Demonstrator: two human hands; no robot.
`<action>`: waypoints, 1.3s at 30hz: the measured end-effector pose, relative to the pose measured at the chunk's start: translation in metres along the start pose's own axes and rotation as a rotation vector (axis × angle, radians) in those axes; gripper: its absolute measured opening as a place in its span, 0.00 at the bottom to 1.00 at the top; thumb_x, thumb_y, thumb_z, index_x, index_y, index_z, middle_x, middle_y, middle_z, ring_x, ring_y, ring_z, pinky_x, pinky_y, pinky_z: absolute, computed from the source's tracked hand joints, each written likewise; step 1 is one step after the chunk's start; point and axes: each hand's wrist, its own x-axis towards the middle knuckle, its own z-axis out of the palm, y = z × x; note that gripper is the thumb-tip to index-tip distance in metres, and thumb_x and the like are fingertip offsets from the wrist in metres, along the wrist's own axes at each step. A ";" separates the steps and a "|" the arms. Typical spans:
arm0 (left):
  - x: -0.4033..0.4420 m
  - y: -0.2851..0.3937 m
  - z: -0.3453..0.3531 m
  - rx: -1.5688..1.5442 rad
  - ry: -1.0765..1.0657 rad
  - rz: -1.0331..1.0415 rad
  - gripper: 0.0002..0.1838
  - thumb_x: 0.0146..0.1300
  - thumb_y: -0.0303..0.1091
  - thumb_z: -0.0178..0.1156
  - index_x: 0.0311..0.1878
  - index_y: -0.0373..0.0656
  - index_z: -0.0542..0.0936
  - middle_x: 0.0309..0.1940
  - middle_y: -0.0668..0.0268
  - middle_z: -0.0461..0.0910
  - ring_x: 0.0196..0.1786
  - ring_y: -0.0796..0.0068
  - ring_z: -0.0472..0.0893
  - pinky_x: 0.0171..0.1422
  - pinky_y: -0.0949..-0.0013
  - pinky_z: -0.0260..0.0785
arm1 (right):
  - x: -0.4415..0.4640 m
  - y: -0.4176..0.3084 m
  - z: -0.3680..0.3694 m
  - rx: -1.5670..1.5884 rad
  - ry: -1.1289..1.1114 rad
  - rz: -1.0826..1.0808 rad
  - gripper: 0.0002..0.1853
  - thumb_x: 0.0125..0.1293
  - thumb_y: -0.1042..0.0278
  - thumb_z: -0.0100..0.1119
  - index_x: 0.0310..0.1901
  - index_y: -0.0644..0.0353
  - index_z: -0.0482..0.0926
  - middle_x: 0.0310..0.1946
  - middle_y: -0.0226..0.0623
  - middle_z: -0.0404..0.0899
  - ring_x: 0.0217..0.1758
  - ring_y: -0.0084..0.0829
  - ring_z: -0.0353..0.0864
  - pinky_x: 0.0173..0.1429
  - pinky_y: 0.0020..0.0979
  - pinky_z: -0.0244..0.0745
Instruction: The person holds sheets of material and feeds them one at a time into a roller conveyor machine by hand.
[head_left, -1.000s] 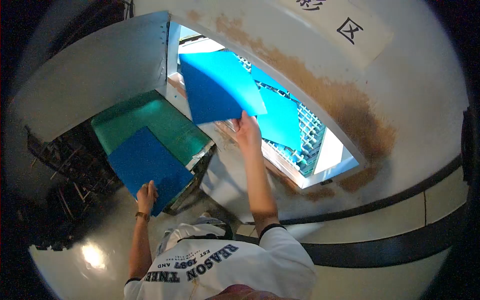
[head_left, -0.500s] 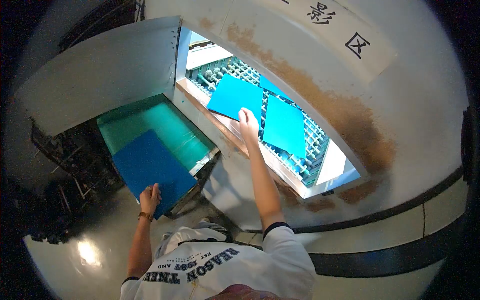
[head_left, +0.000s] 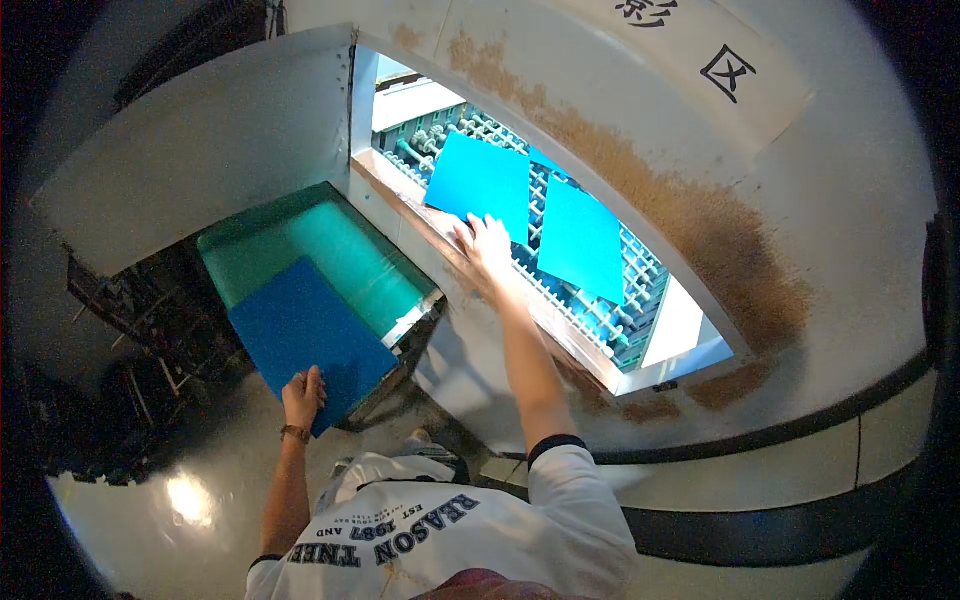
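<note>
My left hand (head_left: 302, 398) grips the lower edge of a dark blue rectangular panel (head_left: 308, 335). The far part of this panel overlaps a green conveyor belt (head_left: 345, 245). At the sill of the lit machine opening, my right hand (head_left: 485, 248) has its fingers apart. Its fingertips are by the lower edge of a bright blue panel (head_left: 480, 180); whether they touch it, I cannot tell. That panel lies on a bed of rollers (head_left: 625, 320). A second bright blue panel (head_left: 582, 240) lies to its right, and part of another panel (head_left: 545, 160) shows behind them.
A pale machine housing (head_left: 640, 70) with a brown stained patch surrounds the opening. Its wooden-looking sill (head_left: 425, 222) runs along the near side. A grey metal guard plate (head_left: 220, 140) stands behind the belt. Dark machine framework (head_left: 130, 350) is at the left.
My right hand has released the near edge of the bright blue panel, and its fingers have spread. The panels on the rollers sit slightly farther right in view. My left hand keeps its grip.
</note>
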 end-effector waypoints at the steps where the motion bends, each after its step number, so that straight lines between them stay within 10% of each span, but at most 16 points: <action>1: 0.000 0.000 0.000 0.014 0.002 0.009 0.22 0.64 0.45 0.50 0.21 0.37 0.73 0.13 0.65 0.74 0.15 0.80 0.72 0.19 0.75 0.62 | -0.002 -0.001 0.001 -0.083 0.194 -0.033 0.23 0.61 0.49 0.48 0.48 0.61 0.73 0.49 0.52 0.70 0.53 0.49 0.66 0.57 0.42 0.61; 16: -0.055 -0.047 -0.052 -0.156 0.319 -0.138 0.20 0.63 0.48 0.51 0.20 0.44 0.70 0.13 0.72 0.68 0.15 0.84 0.66 0.18 0.77 0.57 | -0.004 -0.007 -0.013 0.060 0.375 -0.062 0.15 0.56 0.56 0.52 0.24 0.60 0.76 0.25 0.43 0.75 0.31 0.43 0.75 0.38 0.40 0.70; 22: -0.067 -0.030 -0.042 0.364 0.143 -0.208 0.28 0.56 0.56 0.55 0.19 0.37 0.74 0.12 0.63 0.73 0.18 0.73 0.75 0.23 0.67 0.65 | -0.004 -0.006 -0.011 0.045 0.310 -0.041 0.18 0.56 0.55 0.51 0.34 0.64 0.78 0.32 0.47 0.77 0.37 0.45 0.76 0.45 0.40 0.69; 28: -0.060 -0.048 -0.052 0.153 0.099 -0.231 0.23 0.56 0.52 0.57 0.21 0.39 0.75 0.13 0.65 0.73 0.16 0.74 0.74 0.20 0.70 0.63 | -0.023 -0.027 -0.035 0.414 0.515 -0.114 0.12 0.62 0.67 0.51 0.42 0.67 0.75 0.42 0.47 0.74 0.47 0.41 0.72 0.54 0.35 0.65; 32: -0.060 0.001 -0.067 -0.352 0.187 -0.403 0.18 0.56 0.47 0.59 0.21 0.43 0.74 0.14 0.72 0.71 0.14 0.80 0.69 0.17 0.75 0.58 | -0.100 -0.058 -0.030 1.047 -0.255 -0.043 0.16 0.66 0.59 0.48 0.32 0.64 0.77 0.30 0.36 0.79 0.35 0.26 0.77 0.43 0.29 0.72; 35: -0.062 0.037 -0.067 -0.556 0.223 -0.400 0.15 0.56 0.44 0.60 0.20 0.47 0.71 0.14 0.77 0.67 0.13 0.85 0.63 0.16 0.79 0.53 | -0.176 -0.091 0.002 1.602 -1.232 -0.126 0.24 0.64 0.51 0.48 0.51 0.64 0.70 0.43 0.45 0.76 0.44 0.34 0.78 0.50 0.34 0.73; 38: -0.064 0.055 -0.057 -0.566 0.152 -0.370 0.17 0.56 0.43 0.60 0.18 0.49 0.68 0.13 0.77 0.64 0.14 0.88 0.62 0.17 0.81 0.52 | -0.218 -0.125 0.026 1.622 -1.352 -0.023 0.26 0.63 0.51 0.49 0.55 0.63 0.66 0.47 0.45 0.73 0.50 0.37 0.74 0.52 0.36 0.71; 39: -0.065 0.053 -0.052 -0.576 0.136 -0.321 0.17 0.57 0.44 0.60 0.18 0.50 0.68 0.13 0.77 0.64 0.14 0.87 0.62 0.17 0.82 0.53 | -0.222 -0.136 0.033 1.908 -1.231 0.409 0.23 0.63 0.54 0.50 0.53 0.62 0.66 0.47 0.44 0.73 0.51 0.36 0.73 0.54 0.37 0.69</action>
